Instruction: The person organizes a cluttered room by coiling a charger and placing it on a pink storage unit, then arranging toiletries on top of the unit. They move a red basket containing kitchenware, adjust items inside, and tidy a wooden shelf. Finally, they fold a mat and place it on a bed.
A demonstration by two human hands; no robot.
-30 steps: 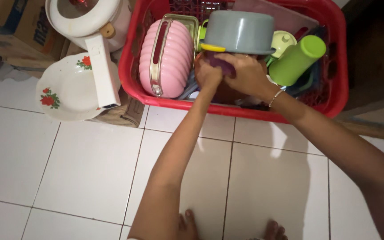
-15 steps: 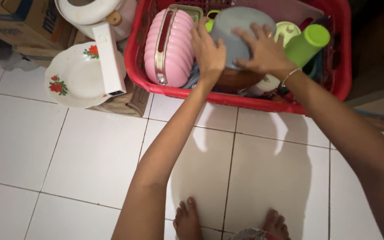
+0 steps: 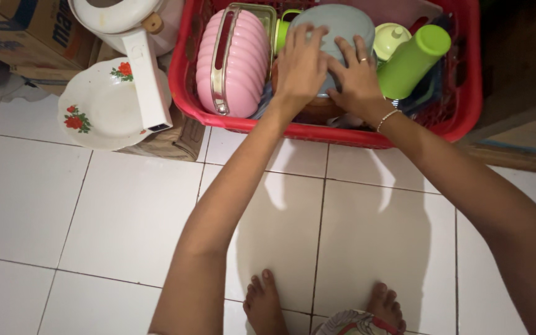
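Hands [image 3: 302,65] slid lower on grey bowl [image 3: 342,22]

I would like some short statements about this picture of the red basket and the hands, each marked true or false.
1. Both hands rest on the grey bowl in the red basket. True.
2. The pink ribbed container lies on the floor tiles. False: it stands inside the basket, left of the bowl.
3. The right hand wears a ring and a bracelet. True.
4. The green bottle is in the left hand. False: no hand touches it; it lies right of the bowl.
5. The flowered plate is outside the basket. True.
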